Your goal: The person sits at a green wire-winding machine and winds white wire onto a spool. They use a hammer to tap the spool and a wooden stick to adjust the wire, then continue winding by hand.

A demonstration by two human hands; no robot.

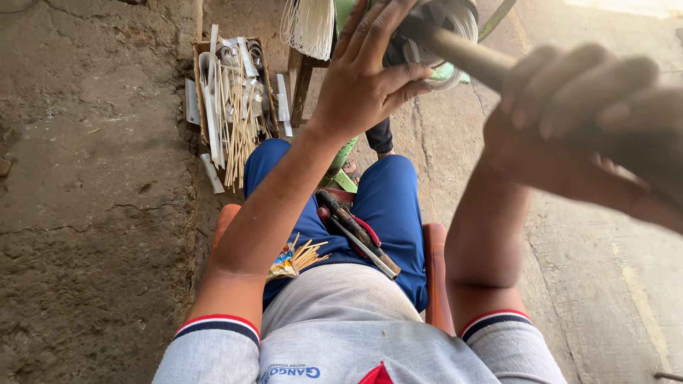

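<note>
Person sat on an orange chair [435,270], blue trousers, grey top, seen from the head camera looking down. Left hand [366,78] was raised in front, fingers spread and pressed against a coil of pale wire or strip [445,35] wound on the end of a wooden stick [466,55]; palm rested on the coil's side, not a closed grip. Right hand [590,121] sat close to the lens, blurred, fingers curled and clenched around the stick's near end. Stick ran diagonally from upper middle to the right edge, coil at its far tip, up above the knees.

On the lap: pliers with red handles [352,231] lying beside a metal rod [370,250], plus a small packet with thin wooden sticks [295,257] by the left thigh. On the concrete floor [92,199] ahead left, a wooden box [231,99] full of pale splints and white strips. A bundle of white strands [309,25] hung at top centre, beside a wooden stool leg [300,89]
</note>
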